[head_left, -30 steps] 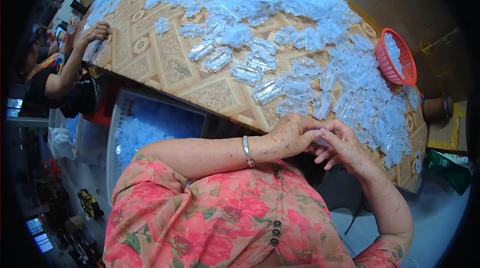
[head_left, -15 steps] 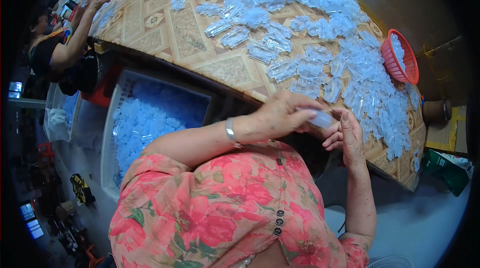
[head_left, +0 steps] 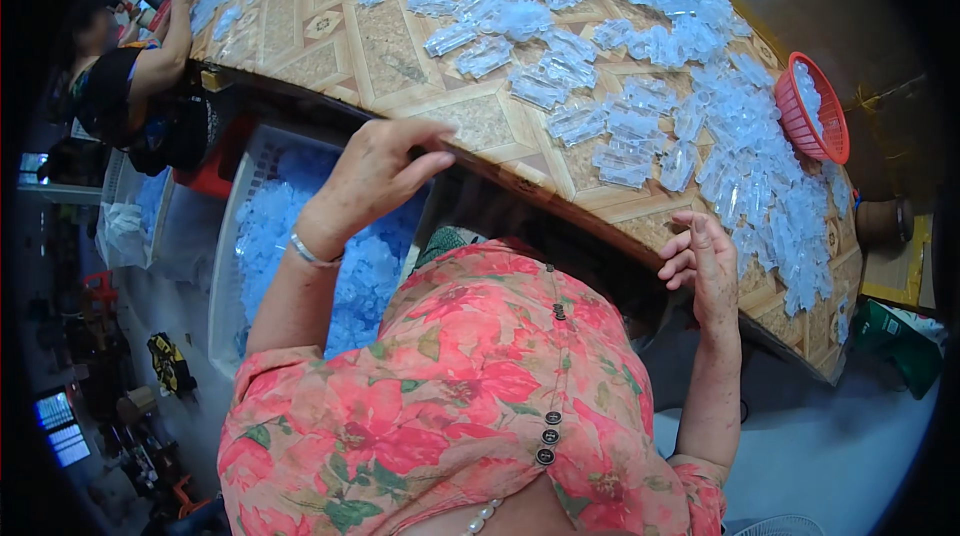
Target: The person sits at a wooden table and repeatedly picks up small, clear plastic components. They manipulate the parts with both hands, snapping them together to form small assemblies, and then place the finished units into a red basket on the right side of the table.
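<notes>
My left hand [head_left: 375,171], with a bracelet at the wrist, is over the near edge of the patterned table [head_left: 440,141], above a white crate [head_left: 225,266] of clear plastic pieces [head_left: 355,281]. Its thumb and forefinger are apart, and no piece shows between them. My right hand [head_left: 706,266] hangs by the table's front edge, fingers loosely bent and apart, nothing visible in it. Close to it on the tabletop lie several clear plastic tube-like pieces [head_left: 625,161], some side by side, others heaped [head_left: 760,196].
A red plastic basket [head_left: 812,111] holding clear pieces stands at the table's right side. Beyond it is a cardboard sheet [head_left: 830,16]. At the far left another person [head_left: 130,86] reaches onto the table. A brown pot-like object [head_left: 882,221] sits at right.
My left hand has moved left, away from my right hand, over the crate side. The clear piece that was between both hands no longer shows in them. My right hand stays near its place.
</notes>
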Motion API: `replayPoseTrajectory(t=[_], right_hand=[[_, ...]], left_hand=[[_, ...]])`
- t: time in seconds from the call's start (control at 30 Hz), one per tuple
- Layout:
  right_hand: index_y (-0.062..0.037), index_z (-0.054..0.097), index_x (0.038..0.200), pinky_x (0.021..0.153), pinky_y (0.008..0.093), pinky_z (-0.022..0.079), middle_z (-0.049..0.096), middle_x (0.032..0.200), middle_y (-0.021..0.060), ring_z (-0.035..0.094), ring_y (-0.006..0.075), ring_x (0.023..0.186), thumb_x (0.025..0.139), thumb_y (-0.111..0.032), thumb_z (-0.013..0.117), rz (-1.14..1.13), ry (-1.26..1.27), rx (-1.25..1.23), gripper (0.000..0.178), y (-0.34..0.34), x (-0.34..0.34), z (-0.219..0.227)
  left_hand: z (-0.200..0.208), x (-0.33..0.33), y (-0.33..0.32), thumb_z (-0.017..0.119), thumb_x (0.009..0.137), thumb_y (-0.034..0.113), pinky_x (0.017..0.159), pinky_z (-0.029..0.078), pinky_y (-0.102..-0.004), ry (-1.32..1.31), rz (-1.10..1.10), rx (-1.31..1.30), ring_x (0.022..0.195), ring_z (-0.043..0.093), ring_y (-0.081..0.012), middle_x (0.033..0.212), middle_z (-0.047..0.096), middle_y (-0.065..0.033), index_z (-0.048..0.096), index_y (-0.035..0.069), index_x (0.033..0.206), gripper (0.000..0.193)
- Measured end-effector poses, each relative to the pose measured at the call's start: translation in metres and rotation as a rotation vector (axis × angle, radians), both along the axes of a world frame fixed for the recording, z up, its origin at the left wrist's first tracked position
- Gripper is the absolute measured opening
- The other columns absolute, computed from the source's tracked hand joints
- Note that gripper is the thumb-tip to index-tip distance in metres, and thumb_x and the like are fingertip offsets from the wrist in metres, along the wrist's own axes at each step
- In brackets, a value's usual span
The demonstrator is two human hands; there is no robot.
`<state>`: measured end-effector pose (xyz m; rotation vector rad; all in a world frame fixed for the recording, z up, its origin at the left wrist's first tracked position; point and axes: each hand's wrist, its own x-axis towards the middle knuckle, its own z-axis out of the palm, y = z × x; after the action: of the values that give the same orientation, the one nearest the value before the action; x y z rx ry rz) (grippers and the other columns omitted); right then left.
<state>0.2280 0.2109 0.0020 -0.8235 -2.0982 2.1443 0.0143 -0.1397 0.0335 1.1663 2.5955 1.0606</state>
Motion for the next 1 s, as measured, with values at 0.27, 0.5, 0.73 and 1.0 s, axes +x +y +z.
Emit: replayPoseTrajectory(t=[0.27,0.5,0.73,1.0], right_hand=[[-0.0026,0.061,0.12,0.048,0.017,0.049,0.068,0.081,0.006,0.065,0.0079,0.059,0.105,-0.028,0.059,-0.045,0.016,-0.001,0.029,-0.004,0.005,-0.002],[-0.0022,0.061,0.12,0.047,0.0168,0.049,0.068,0.081,0.0057,0.064,0.0072,0.058,0.104,-0.025,0.06,-0.054,0.001,-0.001,0.028,-0.003,0.005,-0.004],[-0.0022,0.063,0.117,0.045,0.0163,0.045,0.067,0.079,0.0049,0.06,0.0049,0.054,0.104,-0.022,0.061,-0.06,-0.021,0.009,0.024,-0.005,0.001,0.001],[-0.0008,0.066,0.112,0.065,0.0308,0.051,0.069,0.09,0.0071,0.063,0.0174,0.074,0.091,-0.014,0.072,0.068,0.231,0.866,0.025,-0.032,-0.074,0.031]], left_hand=[[-0.027,-0.024,0.089,0.074,0.092,0.023,0.066,0.052,-0.0358,0.255,-0.016,0.053,0.07,0.063,-0.0255,0.091,0.066,-0.0112,0.067,0.009,0.124,0.035],[-0.037,-0.047,0.099,0.074,0.089,0.023,0.08,0.052,-0.0427,0.27,-0.039,0.036,0.094,0.065,-0.0372,0.103,0.065,-0.0166,0.063,0.005,0.119,0.037],[-0.048,-0.049,0.105,0.063,0.082,-0.004,0.099,0.051,-0.0412,0.187,-0.145,0.207,0.119,0.061,-0.0383,0.131,0.064,-0.0185,0.06,0.006,0.125,0.043],[-0.048,-0.044,0.108,0.07,0.082,0.001,0.102,0.049,-0.0417,0.21,-0.04,0.321,0.121,0.061,-0.0379,0.13,0.064,-0.0201,0.058,0.002,0.134,0.054]])
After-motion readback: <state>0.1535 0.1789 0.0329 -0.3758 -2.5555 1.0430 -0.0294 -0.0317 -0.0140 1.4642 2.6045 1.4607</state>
